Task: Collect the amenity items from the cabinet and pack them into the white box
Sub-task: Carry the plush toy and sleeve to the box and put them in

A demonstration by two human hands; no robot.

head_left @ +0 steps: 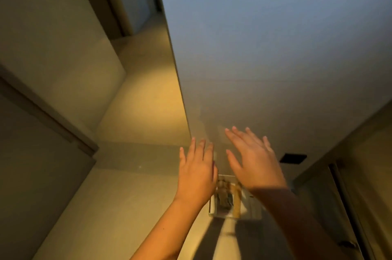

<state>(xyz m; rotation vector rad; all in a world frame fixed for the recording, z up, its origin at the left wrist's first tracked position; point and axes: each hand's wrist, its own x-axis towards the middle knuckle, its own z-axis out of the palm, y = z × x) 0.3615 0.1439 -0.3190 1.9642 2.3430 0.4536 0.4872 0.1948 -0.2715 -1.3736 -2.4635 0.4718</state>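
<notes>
— So, where was the white box (234, 202) at that point?

— Low in the scene, between the two wrists and partly hidden by them. It sat on the pale table (118, 206), its mouth facing up, with brownish amenity items (226, 195) already inside. They were too blurred to name one by one.

— And the hands?

— Both were spread flat and empty. The left hand (198, 171) had its fingers straight and fanned, palm away from the camera, just left of the box. The right hand (253, 161) was the same, fingers splayed, a little farther and higher, in front of the big pale panel (275, 58).

— Why held like that, do you think?

— My guess is they were reaching for that panel, which I took to be the cabinet door. Open palms suit pushing or feeling for an edge, not picking anything up. I could not tell whether the fingertips touched it.

— Why was the box placed there?

— Likely so that items could drop straight down into it from the cabinet. That is a judgement only.

— Anything else nearby?

— A small dark rectangle (293, 158) on the wall, right of the right hand.
</notes>
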